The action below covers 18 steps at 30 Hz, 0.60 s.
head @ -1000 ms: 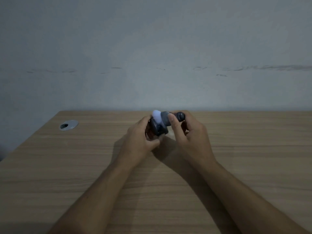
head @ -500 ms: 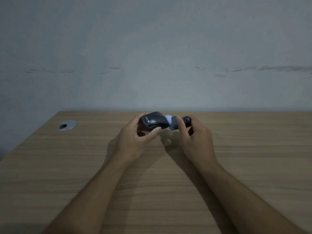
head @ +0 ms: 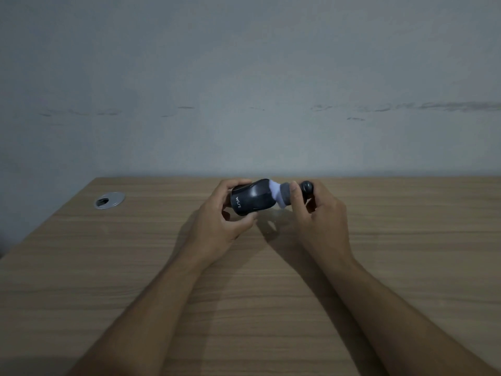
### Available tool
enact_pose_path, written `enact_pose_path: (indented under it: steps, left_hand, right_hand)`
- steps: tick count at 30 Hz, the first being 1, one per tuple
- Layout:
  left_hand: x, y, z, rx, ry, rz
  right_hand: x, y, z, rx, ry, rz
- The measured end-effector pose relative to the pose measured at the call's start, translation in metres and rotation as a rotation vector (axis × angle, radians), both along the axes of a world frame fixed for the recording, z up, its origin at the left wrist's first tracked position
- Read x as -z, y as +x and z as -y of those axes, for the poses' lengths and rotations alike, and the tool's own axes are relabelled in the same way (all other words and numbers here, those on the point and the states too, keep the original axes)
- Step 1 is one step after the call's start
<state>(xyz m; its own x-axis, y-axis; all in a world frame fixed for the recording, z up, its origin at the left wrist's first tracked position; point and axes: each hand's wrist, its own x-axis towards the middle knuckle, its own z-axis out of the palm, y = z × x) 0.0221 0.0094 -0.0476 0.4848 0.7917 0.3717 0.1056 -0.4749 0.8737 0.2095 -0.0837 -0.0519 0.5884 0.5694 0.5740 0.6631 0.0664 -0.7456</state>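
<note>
Fingers (head: 233, 185) of my left hand (head: 217, 226) curled round a black mouse (head: 252, 198), held above the table (head: 135, 267) near the middle of its far edge. My right hand (head: 322, 218) pinched a small brush (head: 283, 195), its white tip touching the mouse's right end. A metal cable hole (head: 109, 200) sat near the far left corner.

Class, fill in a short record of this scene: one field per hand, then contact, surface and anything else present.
Left hand: holds a dark mouse, lettering facing the camera
Right hand: grips a cleaning tool
Contact: the tool's white-and-grey head touches the mouse's end away from the lettering
Surface: wooden table
Also present: round metal grommet, at the table's far left
</note>
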Motion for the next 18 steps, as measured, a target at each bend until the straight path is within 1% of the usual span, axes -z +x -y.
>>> enact_pose_path:
  steps: [2, 7, 9, 11, 13, 15, 18]
  left_hand:
    - [-0.001, 0.0, 0.001, -0.003, 0.024, -0.033]
    - [-0.003, -0.002, 0.002, -0.057, 0.055, -0.067]
    - [-0.001, -0.001, 0.001, -0.088, 0.063, -0.073]
    - [-0.002, -0.001, 0.001, -0.128, 0.049, -0.082]
    - [-0.006, -0.001, 0.005, -0.197, 0.034, -0.105]
    - [-0.006, -0.001, 0.007, -0.291, 0.036, -0.155]
    - [-0.003, -0.001, 0.004, -0.395, 0.033, -0.227]
  right_hand:
    - [-0.002, 0.0, 0.002, -0.008, 0.019, 0.01]
    - [-0.011, -0.013, 0.007, -0.152, 0.097, 0.102]
    - [-0.009, -0.016, 0.007, -0.193, 0.102, 0.15]
    - [-0.006, -0.017, 0.006, -0.196, 0.082, 0.15]
    - [-0.002, -0.013, 0.004, -0.158, 0.049, 0.109]
    - [0.004, -0.004, 0.002, -0.09, -0.014, 0.13]
    - [0.01, 0.01, 0.002, -0.009, -0.268, 0.193]
